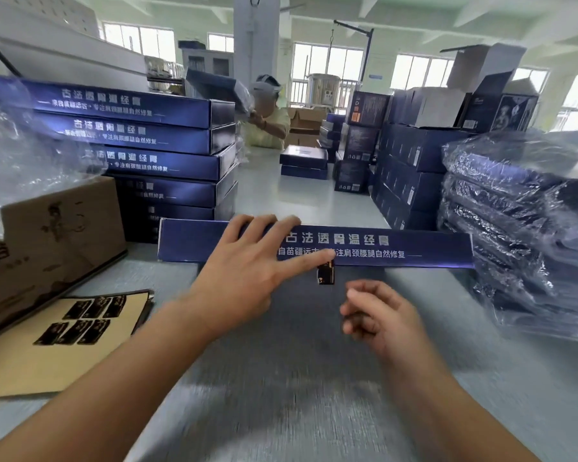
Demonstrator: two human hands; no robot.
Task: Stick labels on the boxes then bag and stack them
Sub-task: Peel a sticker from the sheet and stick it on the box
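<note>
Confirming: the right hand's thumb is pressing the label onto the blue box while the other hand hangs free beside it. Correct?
Not quite. The head view shows the left hand pressing its thumb on the label on the blue box. The right hand is the one hanging free beside it.

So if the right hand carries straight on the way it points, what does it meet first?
Probably the small dark label on the near face of the blue box, where the left hand presses its thumb; depth is unclear. The right hand holds nothing.
</note>
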